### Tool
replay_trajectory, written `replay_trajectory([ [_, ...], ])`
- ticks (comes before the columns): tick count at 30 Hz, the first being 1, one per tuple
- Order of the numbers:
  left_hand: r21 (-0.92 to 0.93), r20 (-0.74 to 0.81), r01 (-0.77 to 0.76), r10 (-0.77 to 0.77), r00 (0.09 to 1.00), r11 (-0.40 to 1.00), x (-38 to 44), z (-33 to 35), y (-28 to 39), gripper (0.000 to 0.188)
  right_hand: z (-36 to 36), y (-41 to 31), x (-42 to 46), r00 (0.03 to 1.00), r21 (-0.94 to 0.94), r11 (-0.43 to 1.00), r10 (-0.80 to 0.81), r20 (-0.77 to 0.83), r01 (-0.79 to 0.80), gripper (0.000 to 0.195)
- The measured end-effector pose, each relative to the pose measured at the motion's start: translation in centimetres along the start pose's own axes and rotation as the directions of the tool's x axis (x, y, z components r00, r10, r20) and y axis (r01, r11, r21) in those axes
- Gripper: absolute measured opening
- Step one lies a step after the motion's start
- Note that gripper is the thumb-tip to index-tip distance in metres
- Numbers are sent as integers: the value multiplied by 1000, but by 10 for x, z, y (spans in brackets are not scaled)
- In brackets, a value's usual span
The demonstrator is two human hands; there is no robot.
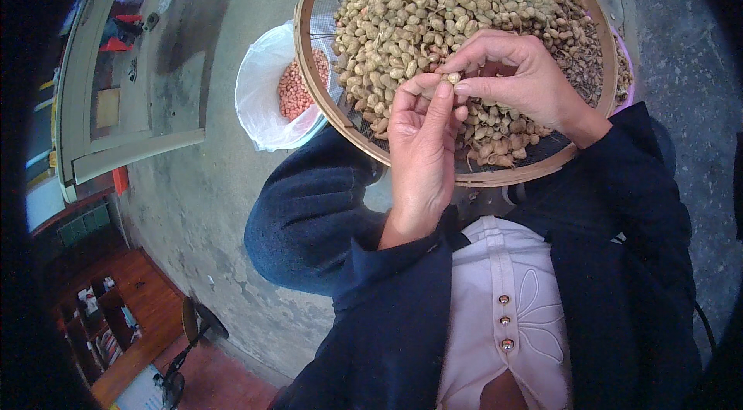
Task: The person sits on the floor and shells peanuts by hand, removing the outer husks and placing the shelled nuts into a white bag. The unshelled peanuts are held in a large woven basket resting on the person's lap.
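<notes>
Between the fingertips of both hands is a peanut in its shell (451, 79). My left hand (422, 131) pinches it from below with thumb and forefinger. My right hand (516, 76) comes in from the right, its thumb and forefinger also on the peanut. Both hands are above a round sieve with a wooden rim (325, 105) and a mesh bottom. A large heap of unshelled peanuts (418, 9) fills most of the sieve. At its right side lie darker, smaller bits (583, 70), perhaps broken shells.
Left of the sieve, a bucket lined with a white plastic bag (258, 91) holds shelled pink peanuts (295, 88). A purple-rimmed container (626, 70) shows behind the sieve's right edge. Concrete floor (232, 201), a wooden frame (139, 152) and shelves (101, 329) lie to the left.
</notes>
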State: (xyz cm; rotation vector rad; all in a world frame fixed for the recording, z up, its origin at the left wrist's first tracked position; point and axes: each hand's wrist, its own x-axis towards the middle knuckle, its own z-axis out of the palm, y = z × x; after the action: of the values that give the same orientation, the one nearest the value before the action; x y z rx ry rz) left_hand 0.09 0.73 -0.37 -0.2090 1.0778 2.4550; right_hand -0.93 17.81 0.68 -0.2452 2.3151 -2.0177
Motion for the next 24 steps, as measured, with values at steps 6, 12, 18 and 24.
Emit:
replay_trajectory([
  [6, -13, -31, -54, 53, 998, 998, 0, 6, 1, 23, -1, -1, 0, 999, -40, 999, -23, -44, 21, 18],
  [12, -12, -46, -75, 75, 996, 997, -1, 5, 1, 25, 2, -2, -2, 1000, 70, 998, -7, -10, 8, 16],
  [18, -1, -39, -51, 51, 998, 999, -1, 5, 2, 27, 2, -12, -2, 998, 115, 993, 28, 55, -35, 24],
  [24, -22, -29, -66, 65, 997, 998, -2, 8, 3, 25, -2, -15, -1, 979, -235, 951, -202, 16, 200, 21],
])
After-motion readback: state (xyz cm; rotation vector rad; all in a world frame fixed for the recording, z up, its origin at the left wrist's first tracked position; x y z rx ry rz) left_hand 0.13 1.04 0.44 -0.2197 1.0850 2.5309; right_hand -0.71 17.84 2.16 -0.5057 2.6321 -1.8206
